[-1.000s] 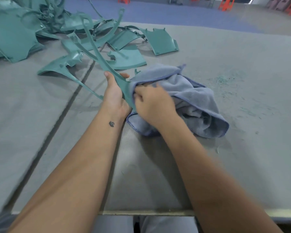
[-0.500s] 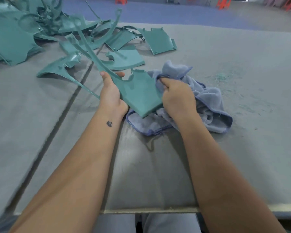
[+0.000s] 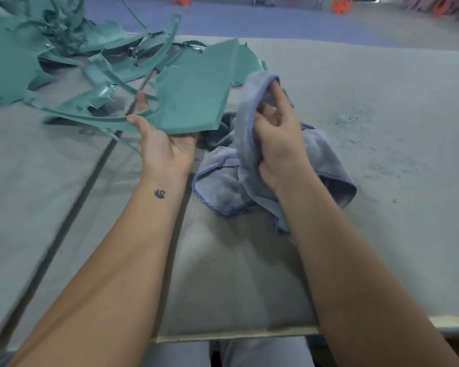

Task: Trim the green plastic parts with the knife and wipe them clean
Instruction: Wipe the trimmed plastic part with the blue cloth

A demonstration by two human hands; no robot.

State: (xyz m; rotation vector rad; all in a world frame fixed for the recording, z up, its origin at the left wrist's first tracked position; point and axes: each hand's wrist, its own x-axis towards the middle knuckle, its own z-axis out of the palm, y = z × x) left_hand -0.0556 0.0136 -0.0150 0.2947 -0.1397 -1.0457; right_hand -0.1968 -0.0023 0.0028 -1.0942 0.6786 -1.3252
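Note:
My left hand (image 3: 167,147) holds a green plastic part (image 3: 196,96) from below, palm up, thumb on its near edge; the flat panel faces up with long curved strips running off to the left. My right hand (image 3: 278,133) grips a bunched blue-grey cloth (image 3: 326,157) just right of the part, lifting one fold while the rest drapes onto the table. Cloth and part are slightly apart. No knife is visible.
A heap of more green plastic parts (image 3: 51,49) lies at the far left on the grey padded table (image 3: 382,234). Green shavings (image 3: 342,120) are scattered to the right. A dark seam (image 3: 72,207) runs diagonally across the table. Orange stools stand far behind.
My left hand has turned the green part so its flat panel faces up and lifted it farther away. My right hand has pulled off the part and raised a fold of the cloth.

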